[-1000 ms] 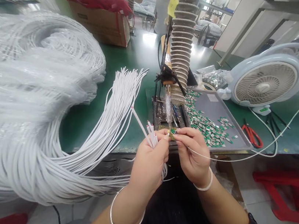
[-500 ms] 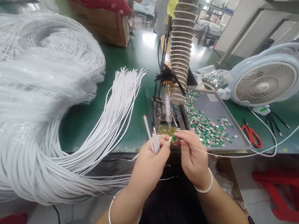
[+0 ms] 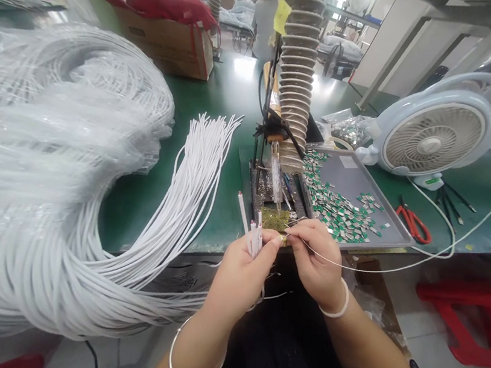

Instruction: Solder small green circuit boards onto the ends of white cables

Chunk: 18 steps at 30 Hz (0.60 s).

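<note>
Left hand (image 3: 241, 285) closed on white cable ends (image 3: 254, 239), right hand (image 3: 315, 259) pinching thin wire (image 3: 358, 268), both over green bench edge (image 3: 168, 251); gray parts tray (image 3: 399, 236) along same edge.

White cables (image 3: 57, 277), seemingly green-and-silver chips (image 3: 335, 208)

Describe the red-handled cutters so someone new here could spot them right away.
On the green workbench, find the pale blue fan. Just below it, beside the gray tray of green components, lie the red-handled cutters, the only red tool on the bench.
</note>
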Tool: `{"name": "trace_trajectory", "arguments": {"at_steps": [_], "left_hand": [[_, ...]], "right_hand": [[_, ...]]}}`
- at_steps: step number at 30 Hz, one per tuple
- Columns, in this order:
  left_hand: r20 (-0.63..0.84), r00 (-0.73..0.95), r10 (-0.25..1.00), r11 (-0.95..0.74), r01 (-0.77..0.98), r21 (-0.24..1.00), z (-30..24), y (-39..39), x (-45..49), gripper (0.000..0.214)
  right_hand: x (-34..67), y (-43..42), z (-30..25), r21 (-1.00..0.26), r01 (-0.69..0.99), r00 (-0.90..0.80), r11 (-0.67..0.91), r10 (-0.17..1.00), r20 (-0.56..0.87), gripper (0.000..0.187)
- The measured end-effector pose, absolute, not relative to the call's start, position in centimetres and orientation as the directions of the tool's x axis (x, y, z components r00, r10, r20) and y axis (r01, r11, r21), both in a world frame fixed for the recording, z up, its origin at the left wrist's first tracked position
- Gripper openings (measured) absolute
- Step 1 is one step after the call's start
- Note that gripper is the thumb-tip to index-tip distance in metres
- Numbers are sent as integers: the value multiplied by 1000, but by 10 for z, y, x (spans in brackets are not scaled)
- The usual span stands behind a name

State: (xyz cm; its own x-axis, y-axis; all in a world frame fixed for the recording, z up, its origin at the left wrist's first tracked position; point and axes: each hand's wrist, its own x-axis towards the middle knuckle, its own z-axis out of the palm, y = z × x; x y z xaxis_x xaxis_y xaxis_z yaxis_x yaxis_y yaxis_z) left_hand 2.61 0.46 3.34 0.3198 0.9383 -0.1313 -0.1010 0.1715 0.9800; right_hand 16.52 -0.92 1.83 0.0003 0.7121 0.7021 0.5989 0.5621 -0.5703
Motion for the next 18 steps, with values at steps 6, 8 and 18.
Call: {"name": "trace_trajectory", "arguments": {"at_steps": [6,8,18], "left_hand": [[-110,279,954,162,-170,972,34,6,28,15],[-93,267,959,139,-159,977,34,6,28,16],[-95,161,982,115,-120,986,40,13,31,13]], "right_hand": [[160,-11,19,-582,569,-17,581,716,698,27],[159,-13,18,-620,558,32,551,733,680,26],[160,-9,17,-633,508,46,584,715,697,21]]}}
